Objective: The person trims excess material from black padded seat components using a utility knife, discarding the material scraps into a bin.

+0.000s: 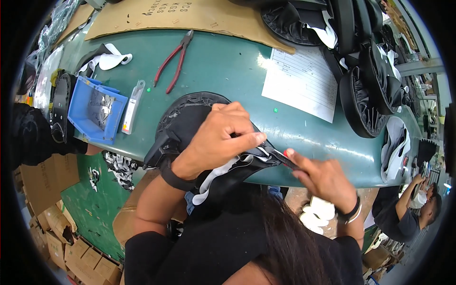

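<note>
A black padded piece [183, 114] with a rounded, gathered rim lies at the table's near edge, its black fabric hanging toward my lap. My left hand [223, 133] is closed on this fabric, thumb pointing right. Just right of the thumb, a slim dark tool [283, 160] with a red part touches or nearly touches the fabric; its exact kind is unclear. My right hand [327, 180], slightly blurred, grips the tool's other end. A white strip [213, 179] dangles below my left hand.
Red-handled cutting pliers [176, 61] lie beyond my hands. To the left are a blue bin [97, 111] of small pieces and a clear-cased cutter [133, 107]. A printed sheet [301, 83] and a pile of black padded pieces [363, 99] occupy the right. Another person [408, 213] is at far right.
</note>
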A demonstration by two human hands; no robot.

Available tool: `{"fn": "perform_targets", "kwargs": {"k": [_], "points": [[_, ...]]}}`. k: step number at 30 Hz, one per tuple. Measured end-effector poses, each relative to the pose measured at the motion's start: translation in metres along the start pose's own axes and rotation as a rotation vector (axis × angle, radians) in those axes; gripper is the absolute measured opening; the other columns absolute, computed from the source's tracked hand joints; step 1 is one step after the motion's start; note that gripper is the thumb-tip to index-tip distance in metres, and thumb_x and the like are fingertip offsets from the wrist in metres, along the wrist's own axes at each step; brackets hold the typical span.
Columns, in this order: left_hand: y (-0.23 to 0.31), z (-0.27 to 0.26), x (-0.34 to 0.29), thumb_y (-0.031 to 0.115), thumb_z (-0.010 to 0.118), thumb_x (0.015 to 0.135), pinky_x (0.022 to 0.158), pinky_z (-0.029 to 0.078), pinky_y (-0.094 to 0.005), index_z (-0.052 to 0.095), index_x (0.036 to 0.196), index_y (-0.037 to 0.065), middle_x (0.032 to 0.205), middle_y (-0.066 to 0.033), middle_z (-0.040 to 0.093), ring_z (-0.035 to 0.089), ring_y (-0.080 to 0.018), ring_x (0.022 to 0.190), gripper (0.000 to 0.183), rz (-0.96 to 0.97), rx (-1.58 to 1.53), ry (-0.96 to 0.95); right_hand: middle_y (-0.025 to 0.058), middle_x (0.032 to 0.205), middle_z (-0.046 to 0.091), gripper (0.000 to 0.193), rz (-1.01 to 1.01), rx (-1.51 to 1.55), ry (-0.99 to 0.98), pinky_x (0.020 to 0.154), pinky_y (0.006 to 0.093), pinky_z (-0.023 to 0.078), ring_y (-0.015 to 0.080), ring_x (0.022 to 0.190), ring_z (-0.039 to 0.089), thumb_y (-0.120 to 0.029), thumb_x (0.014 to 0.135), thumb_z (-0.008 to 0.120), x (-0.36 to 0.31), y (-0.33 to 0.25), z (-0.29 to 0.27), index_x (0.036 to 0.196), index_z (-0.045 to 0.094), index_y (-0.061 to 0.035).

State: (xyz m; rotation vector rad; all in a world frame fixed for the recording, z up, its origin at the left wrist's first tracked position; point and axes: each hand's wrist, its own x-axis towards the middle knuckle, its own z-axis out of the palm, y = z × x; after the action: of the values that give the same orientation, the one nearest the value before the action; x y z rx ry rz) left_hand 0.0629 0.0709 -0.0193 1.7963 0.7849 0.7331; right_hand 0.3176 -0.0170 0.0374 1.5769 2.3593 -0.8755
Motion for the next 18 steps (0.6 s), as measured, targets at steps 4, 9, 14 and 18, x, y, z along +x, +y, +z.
{"fn": "perform_targets", "kwargs": {"k": [4,9,14,18], "points": [[0.007,-0.003,-0.003,0.013,0.069,0.084,0.077,0.041,-0.0303,0.056,0.058,0.005,0.057,-0.0003,0.047,0.054,-0.0136,0.077,0.03,-0.128,-0.371,0.153,0.0173,0.086,0.068,0.057,0.032,0.12,0.243,0.062,0.0426,0.05,0.0386,0.068,0.063,-0.009,0.084,0.07,-0.026,-0.017,0.038,0.136,0.049,-0.008],[0.012,-0.012,-0.004,0.006,0.068,0.083,0.081,0.045,-0.0291,0.057,0.067,0.002,0.073,-0.0022,0.054,0.059,-0.0146,0.091,0.02,-0.34,-0.567,0.043,0.0188,0.095,0.069,0.053,0.103,0.312,0.334,0.066,0.0395,0.051,0.0392,0.073,0.065,-0.007,0.083,0.072,-0.015,-0.011,0.045,0.132,0.052,-0.0059],[0.027,0.021,-0.004,0.003,0.065,0.08,0.075,0.046,-0.0323,0.054,0.076,0.006,0.079,-0.0108,0.057,0.057,-0.0239,0.072,0.012,-0.175,0.097,0.103,0.0192,0.1,0.069,0.052,0.08,0.285,0.364,0.064,0.0401,0.052,0.0353,0.074,0.068,-0.006,0.086,0.069,-0.007,-0.004,0.056,0.134,0.05,-0.0061],[0.023,0.034,-0.003,0.026,0.073,0.08,0.066,0.038,-0.0371,0.058,0.071,0.008,0.07,-0.0071,0.055,0.049,-0.0257,0.064,0.025,-0.099,0.767,0.109,0.0241,0.11,0.066,0.048,0.122,0.638,0.645,0.076,0.0385,0.054,0.0388,0.089,0.068,-0.007,0.089,0.066,-0.013,0.013,0.072,0.134,0.049,-0.0054]]}}
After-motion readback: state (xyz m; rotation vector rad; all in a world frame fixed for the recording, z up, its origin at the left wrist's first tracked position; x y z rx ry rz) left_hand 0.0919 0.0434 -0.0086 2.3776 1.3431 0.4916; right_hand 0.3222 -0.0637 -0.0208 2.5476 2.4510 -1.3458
